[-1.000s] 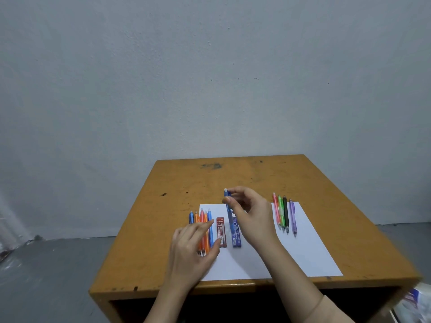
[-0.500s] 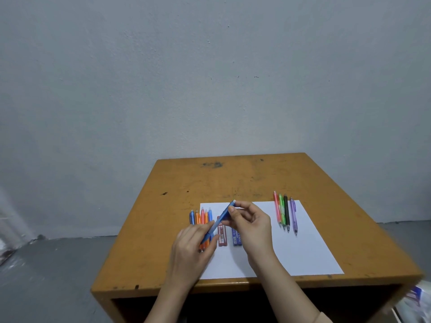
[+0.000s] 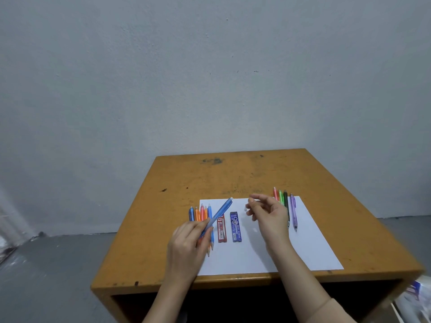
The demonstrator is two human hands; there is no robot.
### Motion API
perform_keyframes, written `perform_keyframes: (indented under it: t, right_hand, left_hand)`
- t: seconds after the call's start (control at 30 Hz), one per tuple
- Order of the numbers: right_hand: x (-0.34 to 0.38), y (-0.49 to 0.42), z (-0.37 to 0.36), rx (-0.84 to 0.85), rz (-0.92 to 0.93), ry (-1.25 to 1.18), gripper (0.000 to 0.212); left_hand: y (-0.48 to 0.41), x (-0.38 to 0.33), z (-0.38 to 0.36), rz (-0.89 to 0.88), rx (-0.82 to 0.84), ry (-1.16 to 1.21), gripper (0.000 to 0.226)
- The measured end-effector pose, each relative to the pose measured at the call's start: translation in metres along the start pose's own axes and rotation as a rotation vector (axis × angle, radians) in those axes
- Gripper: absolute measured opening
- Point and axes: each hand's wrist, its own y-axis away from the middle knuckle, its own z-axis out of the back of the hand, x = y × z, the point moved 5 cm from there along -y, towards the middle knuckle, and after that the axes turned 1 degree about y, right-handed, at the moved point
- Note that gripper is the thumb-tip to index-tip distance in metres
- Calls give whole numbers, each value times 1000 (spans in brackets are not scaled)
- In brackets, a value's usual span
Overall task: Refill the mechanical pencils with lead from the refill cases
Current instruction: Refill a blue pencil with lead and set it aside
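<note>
Release: right hand left blue pencil and drew rightward, its pinch contents unclear; left hand alone gripped the barrel, refill cases just right of it, lead loading likely next.

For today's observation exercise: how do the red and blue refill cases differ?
The red case is labelled 2B; the blue case reads PENCIL LEAD. The held blue pencil crosses above the red case's top; the blue case is uncovered. Both lie flat, side by side, on the white paper.
</note>
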Motion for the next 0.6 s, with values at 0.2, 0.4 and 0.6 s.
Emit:
perform_keyframes:
  t: [0.2,0.4,0.6]
  right_hand:
    - [-20,-43,7,47,44,488,21]
    - [-36,-49,-2,190,-4,757,26]
    - [-32,-46,-6,139,10,804,21]
  left_hand:
    - [-1,-1,1,3,-1,-22,33]
    - [0,1,0,18,18,-28,35]
    - [0,1,-1,11,12,-19,33]
